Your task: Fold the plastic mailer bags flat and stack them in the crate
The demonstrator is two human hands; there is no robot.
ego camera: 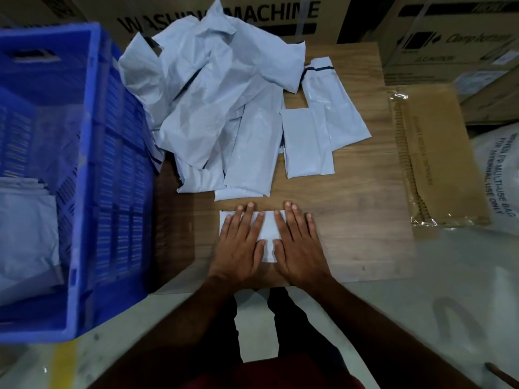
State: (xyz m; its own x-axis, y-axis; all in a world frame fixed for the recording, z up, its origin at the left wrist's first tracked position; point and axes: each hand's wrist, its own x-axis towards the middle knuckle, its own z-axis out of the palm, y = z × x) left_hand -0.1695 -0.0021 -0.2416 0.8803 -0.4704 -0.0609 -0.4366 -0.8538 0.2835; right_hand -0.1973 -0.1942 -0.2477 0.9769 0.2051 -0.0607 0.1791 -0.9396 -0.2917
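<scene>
Two hands, the left hand (238, 245) and the right hand (299, 245), lie on one folded mailer bag (269, 234), and there is one blue crate (84, 164). Beyond them sits one loose heap of mailer bags (213, 88), too tangled to count, with about four flatter bags (307, 143) along its near edge. Three printed cardboard boxes (449, 37) stand behind, one flat brown carton (438, 153) lies in clear wrap, and one white printed sack (500, 169) is at the right.

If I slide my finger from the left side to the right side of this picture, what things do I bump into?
blue crate → pile of crumpled mailer bags → left hand → right hand, both pressing a folded mailer bag → flat cardboard in clear wrap → white printed sack
</scene>
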